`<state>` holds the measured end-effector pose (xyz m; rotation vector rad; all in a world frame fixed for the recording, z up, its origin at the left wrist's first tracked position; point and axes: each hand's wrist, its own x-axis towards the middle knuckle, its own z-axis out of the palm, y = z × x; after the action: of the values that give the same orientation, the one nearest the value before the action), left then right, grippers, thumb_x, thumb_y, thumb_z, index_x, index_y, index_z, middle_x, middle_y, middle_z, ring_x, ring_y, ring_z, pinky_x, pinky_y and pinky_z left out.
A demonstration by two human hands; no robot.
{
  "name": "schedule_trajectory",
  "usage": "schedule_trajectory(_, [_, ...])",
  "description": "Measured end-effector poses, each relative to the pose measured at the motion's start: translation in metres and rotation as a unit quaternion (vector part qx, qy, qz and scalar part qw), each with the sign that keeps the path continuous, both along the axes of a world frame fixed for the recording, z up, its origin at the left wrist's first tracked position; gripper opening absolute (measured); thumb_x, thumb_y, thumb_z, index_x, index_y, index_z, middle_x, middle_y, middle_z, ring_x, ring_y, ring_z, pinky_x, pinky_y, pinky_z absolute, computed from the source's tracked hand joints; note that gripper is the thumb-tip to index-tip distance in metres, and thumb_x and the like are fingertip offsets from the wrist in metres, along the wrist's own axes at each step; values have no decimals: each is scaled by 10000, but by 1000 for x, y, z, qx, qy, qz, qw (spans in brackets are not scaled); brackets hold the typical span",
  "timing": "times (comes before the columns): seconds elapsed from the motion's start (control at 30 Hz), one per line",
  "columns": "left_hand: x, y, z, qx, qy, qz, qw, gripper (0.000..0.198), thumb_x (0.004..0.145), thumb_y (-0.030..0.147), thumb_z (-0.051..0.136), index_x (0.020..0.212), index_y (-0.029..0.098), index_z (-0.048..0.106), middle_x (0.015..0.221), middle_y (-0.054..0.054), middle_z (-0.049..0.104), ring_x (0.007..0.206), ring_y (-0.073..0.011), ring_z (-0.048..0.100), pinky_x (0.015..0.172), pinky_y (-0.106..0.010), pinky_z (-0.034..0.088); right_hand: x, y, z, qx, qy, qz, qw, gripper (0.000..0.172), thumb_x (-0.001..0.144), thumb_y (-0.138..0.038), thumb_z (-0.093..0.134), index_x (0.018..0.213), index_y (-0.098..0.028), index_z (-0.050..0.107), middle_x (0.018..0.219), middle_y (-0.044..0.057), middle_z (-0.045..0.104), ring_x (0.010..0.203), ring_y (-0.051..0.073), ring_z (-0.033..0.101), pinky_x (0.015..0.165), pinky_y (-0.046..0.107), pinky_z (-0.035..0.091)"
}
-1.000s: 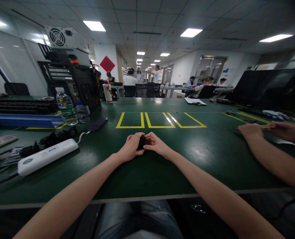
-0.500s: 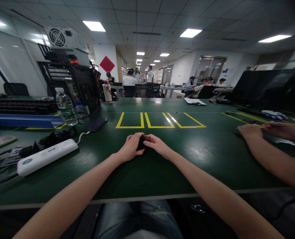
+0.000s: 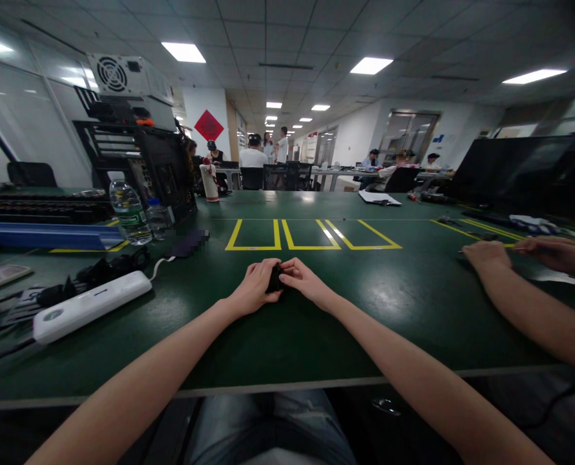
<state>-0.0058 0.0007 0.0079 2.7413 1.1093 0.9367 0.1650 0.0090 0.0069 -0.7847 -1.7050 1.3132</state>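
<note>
My left hand [image 3: 253, 287] and my right hand [image 3: 304, 281] meet on the green table [image 3: 287, 323], both with fingers curled round a small black object [image 3: 274, 279] held between them. Most of that object is hidden by my fingers. Just beyond my hands lie three yellow taped rectangles [image 3: 311, 234] on the table top.
A white power strip [image 3: 91, 305] with cables lies to the left, with water bottles [image 3: 128, 210] and black equipment [image 3: 137, 155] behind. At the right a co-worker's hands [image 3: 524, 253] rest by a dark monitor [image 3: 515, 171]. People sit and stand at far desks.
My hands stay in place on the small black object. A person in white at the far end has walked left.
</note>
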Motion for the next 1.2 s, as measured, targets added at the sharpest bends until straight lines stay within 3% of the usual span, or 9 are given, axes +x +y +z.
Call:
schedule_trajectory(0.17, [-1, 0, 1, -5, 2, 1, 1000, 550, 697, 257, 551, 1165, 204, 266, 1136, -79, 416, 1052, -231, 420, 922, -433, 273, 1, 0, 2, -3, -20, -7, 1000, 304, 687, -293, 588, 949, -190, 472, 952, 30, 527, 930, 156, 502, 856, 364, 380])
schedule_trajectory(0.37, [0, 1, -2, -4, 0, 3, 1000, 578, 665, 234, 571, 1157, 205, 269, 1132, -75, 416, 1046, -235, 422, 926, -435, 264, 2, -2, 4, 18, -1, 28, 999, 381, 592, -217, 674, 894, -210, 441, 908, 1, 516, 909, 152, 509, 834, 355, 405])
schedule_trajectory(0.63, [0, -1, 2, -4, 0, -4, 1000, 547, 696, 254, 548, 1162, 200, 268, 1135, -79, 415, 1046, -227, 421, 921, -426, 274, 0, -6, 6, 13, -6, 1, 1000, 244, 700, -309, 572, 886, -207, 451, 913, 8, 525, 895, 152, 516, 824, 357, 403])
schedule_trajectory(0.87, [1, -1, 1, -3, -1, 3, 1000, 548, 683, 234, 552, 1154, 202, 274, 1122, -79, 423, 1044, -233, 423, 911, -429, 282, 0, -1, 4, -6, -24, -19, 1000, 330, 663, -295, 610, 940, -181, 470, 937, 38, 531, 899, 157, 518, 835, 368, 395])
schedule_trajectory(1.1, [1, 0, 0, -7, -5, 3, 1000, 576, 650, 199, 563, 1148, 209, 274, 1116, -72, 428, 1036, -235, 428, 913, -429, 276, 2, -2, 3, 9, -3, 35, 999, 419, 592, -231, 674, 926, -212, 421, 874, -2, 533, 894, 150, 522, 836, 362, 400])
schedule_trajectory(1.2, [1, 0, 1, -7, -3, 1, 1000, 560, 669, 221, 556, 1151, 207, 272, 1121, -74, 425, 1038, -234, 427, 914, -429, 277, 2, -3, 3, 5, -6, 28, 1000, 346, 648, -266, 628, 921, -215, 422, 879, 2, 527, 885, 149, 522, 826, 360, 403])
